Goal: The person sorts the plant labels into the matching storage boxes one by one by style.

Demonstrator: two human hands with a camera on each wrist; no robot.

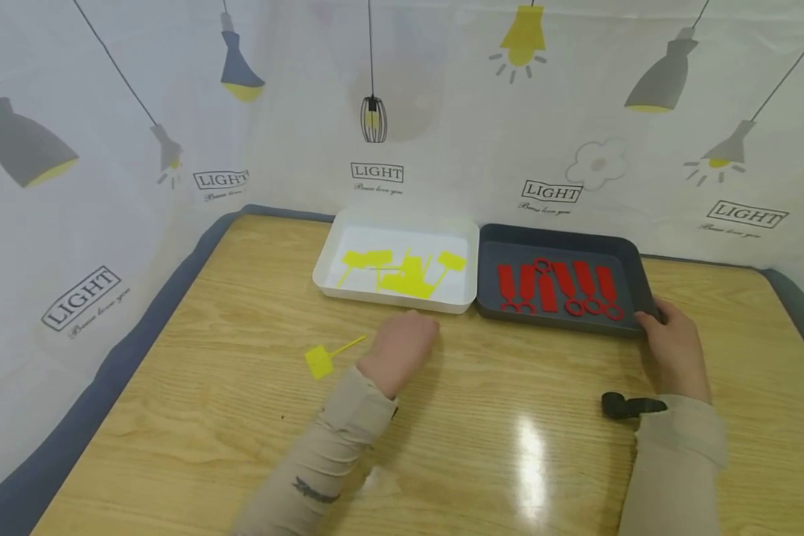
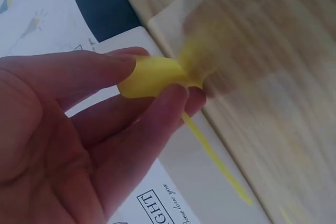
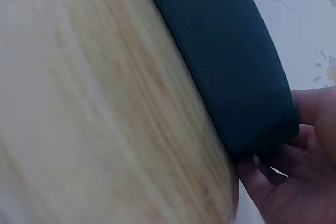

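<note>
My left hand (image 1: 402,346) is just in front of the white tray (image 1: 388,299). In the left wrist view, its thumb and fingers pinch a yellow tag (image 2: 149,77) by the flat head, and the thin stem sticks out. The head view hides this tag behind the hand. Another yellow tag (image 1: 320,362) with a thin stem lies on the table to the left. My right hand (image 1: 677,350) grips the dark grey tray (image 1: 556,318) at its front right corner, thumb at the rim. The right wrist view shows the fingers around that corner.
Several yellow tags (image 1: 405,281) lie jumbled in the white tray. Several red tags with ring ends (image 1: 548,292) lie in a row in the dark tray. The trays stand side by side at the back of the wooden table (image 1: 482,424), before a printed cloth (image 1: 442,112).
</note>
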